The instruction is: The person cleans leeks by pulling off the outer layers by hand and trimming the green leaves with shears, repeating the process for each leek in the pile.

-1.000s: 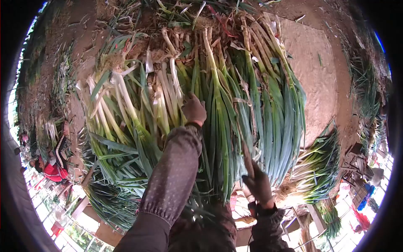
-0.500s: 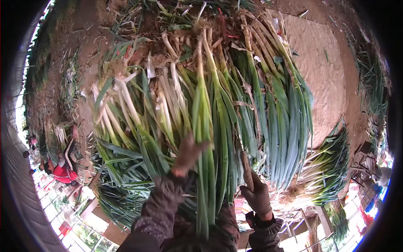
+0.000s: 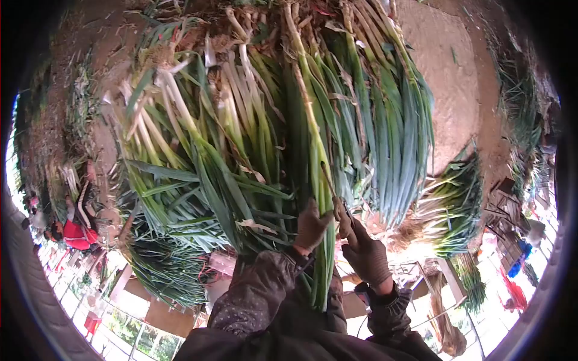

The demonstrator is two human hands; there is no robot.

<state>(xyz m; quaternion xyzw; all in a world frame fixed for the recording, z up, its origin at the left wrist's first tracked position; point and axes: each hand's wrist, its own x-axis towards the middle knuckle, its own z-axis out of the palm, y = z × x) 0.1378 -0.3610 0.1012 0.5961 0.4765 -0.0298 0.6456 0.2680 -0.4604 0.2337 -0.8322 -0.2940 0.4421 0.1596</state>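
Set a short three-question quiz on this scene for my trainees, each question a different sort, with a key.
1. Multiple choice: what does the person's right hand grip? A) a red cloth B) a tool C) a bundle of leaves

2. True or false: in the large pile, the pale ends lie farther from the person's body than the leaves do.

3. Fill the gap: the left hand is at the leafy, ____-coloured part of a long stalk.

Key: 1 B; 2 true; 3 green.
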